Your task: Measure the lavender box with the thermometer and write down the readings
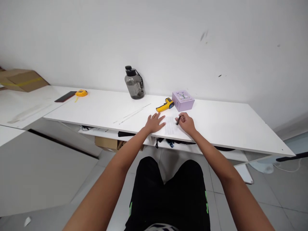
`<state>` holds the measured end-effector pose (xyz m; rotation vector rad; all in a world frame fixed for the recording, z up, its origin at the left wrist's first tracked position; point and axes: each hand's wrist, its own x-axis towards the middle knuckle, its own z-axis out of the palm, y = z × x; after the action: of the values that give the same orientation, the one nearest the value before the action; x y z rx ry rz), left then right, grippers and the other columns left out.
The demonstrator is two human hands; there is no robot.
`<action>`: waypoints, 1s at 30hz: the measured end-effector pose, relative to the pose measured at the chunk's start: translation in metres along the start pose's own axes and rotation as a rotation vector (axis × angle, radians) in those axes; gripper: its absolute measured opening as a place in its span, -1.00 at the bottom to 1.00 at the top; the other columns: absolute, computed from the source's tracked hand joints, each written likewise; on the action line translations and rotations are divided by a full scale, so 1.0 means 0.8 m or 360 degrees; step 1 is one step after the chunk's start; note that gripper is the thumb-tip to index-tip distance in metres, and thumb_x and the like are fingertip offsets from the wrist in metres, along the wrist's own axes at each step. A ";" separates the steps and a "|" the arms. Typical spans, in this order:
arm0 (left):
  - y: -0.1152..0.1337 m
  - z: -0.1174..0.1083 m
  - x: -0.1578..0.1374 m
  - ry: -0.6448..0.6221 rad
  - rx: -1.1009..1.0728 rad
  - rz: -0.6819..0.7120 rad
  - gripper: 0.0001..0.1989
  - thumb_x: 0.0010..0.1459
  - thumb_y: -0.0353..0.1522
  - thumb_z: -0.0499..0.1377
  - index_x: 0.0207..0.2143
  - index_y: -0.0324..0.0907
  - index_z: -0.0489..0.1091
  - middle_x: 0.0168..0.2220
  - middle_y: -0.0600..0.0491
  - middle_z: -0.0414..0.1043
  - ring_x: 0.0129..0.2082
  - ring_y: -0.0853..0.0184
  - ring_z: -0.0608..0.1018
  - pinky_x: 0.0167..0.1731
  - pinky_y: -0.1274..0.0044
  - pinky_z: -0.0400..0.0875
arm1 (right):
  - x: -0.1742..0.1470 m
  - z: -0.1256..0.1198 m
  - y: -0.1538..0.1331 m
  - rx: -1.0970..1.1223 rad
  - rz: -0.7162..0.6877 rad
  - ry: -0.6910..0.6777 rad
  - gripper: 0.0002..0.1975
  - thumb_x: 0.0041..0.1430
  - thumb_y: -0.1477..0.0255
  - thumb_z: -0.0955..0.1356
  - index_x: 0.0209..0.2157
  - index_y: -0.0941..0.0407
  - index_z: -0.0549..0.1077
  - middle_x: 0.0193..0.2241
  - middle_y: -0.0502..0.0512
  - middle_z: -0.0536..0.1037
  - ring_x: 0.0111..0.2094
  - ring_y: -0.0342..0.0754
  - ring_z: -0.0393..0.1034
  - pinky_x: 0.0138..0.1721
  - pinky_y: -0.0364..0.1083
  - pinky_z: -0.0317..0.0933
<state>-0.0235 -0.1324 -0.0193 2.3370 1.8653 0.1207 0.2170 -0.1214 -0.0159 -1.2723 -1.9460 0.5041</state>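
Observation:
A sheet of paper [169,125] with faint lines of writing lies on the white desk, between my two hands. My left hand [154,123] rests flat with fingers spread, its thumb at the paper's left edge. Closed round a black pen [178,120], my right hand [187,123] is at the paper's right side; whether the tip touches the sheet I cannot tell. Just beyond the paper lies a yellow and black infrared thermometer gun [165,105]. A lilac box [183,100] with a printed tree design stands beside it.
A large grey water bottle [134,84] stands near the wall. Farther left are a yellow tape measure [81,93], a dark flat object [65,96] and a cardboard box [24,79]. Below the desktop [226,125], a shelf [187,146] holds assorted items.

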 end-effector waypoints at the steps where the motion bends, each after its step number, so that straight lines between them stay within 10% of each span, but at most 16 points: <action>1: -0.001 0.000 0.001 -0.0005 -0.0005 -0.0004 -0.31 0.33 0.05 -0.18 0.42 0.05 0.02 0.49 0.00 -0.17 0.47 0.07 -0.09 0.36 0.11 -0.24 | -0.005 0.001 0.001 0.0196 0.0089 -0.0004 -0.68 0.22 0.09 0.33 -0.29 0.07 0.42 -0.46 -0.01 0.49 -0.44 -0.05 0.35 -0.35 -0.10 0.18; 7: -0.002 0.000 0.002 -0.0055 -0.0020 -0.0004 -0.28 0.33 0.05 -0.19 0.43 -0.02 -0.01 0.49 -0.02 -0.20 0.47 0.08 -0.10 0.37 0.13 -0.26 | -0.016 0.005 0.002 0.0792 0.0263 -0.0225 -0.61 0.27 0.09 0.20 -0.48 0.05 0.36 -0.67 -0.12 0.22 -0.56 -0.10 0.14 -0.42 -0.10 0.05; 30: 0.004 -0.008 0.000 -0.0077 0.0026 -0.0007 -0.25 0.33 0.07 -0.21 0.43 -0.06 -0.02 0.49 -0.05 -0.20 0.47 0.09 -0.10 0.38 0.12 -0.22 | -0.017 0.007 -0.010 0.0440 0.0373 -0.0396 -0.66 0.11 0.16 0.31 -0.60 0.08 0.33 -0.57 -0.03 0.43 -0.44 -0.06 0.28 -0.35 -0.08 0.07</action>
<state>-0.0218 -0.1326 -0.0123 2.3249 1.8558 0.0481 0.2114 -0.1369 -0.0194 -1.3111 -1.8505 1.0558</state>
